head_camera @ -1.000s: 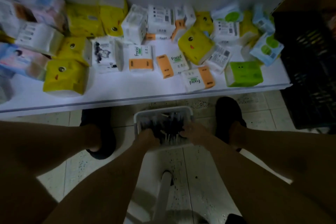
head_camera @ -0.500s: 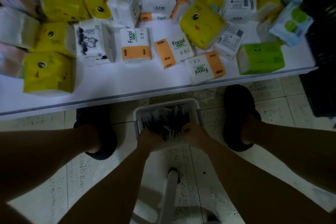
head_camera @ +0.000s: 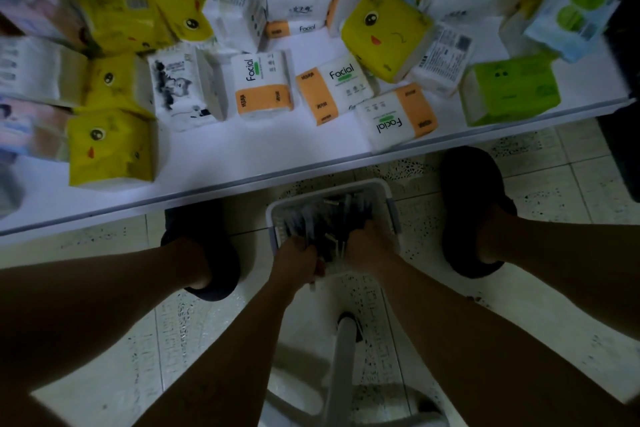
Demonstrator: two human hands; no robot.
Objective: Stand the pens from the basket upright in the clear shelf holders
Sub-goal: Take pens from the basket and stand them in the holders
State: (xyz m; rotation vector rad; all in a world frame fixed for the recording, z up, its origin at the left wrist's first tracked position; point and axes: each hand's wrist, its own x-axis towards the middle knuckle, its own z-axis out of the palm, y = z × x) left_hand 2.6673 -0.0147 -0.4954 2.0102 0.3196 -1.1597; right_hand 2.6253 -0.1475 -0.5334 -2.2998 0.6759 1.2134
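Basket (head_camera: 272, 222), white, on tiled floor (head_camera: 554, 191), both hands inside it. Pens (head_camera: 332, 218): dark heap in basket, directly under and just beyond both hands. Left hand (head_camera: 296, 258): fingers curled round small bunch of pens at near edge, one pen end poking out below fist. Right hand (head_camera: 369, 248): just beside left, knuckles up, fingers buried in heap; grip cannot be made out. Dark slippers (head_camera: 467, 184) flank hands on either side. White shelf (head_camera: 214, 163) with tissue packs (head_camera: 263, 85) well beyond hands.
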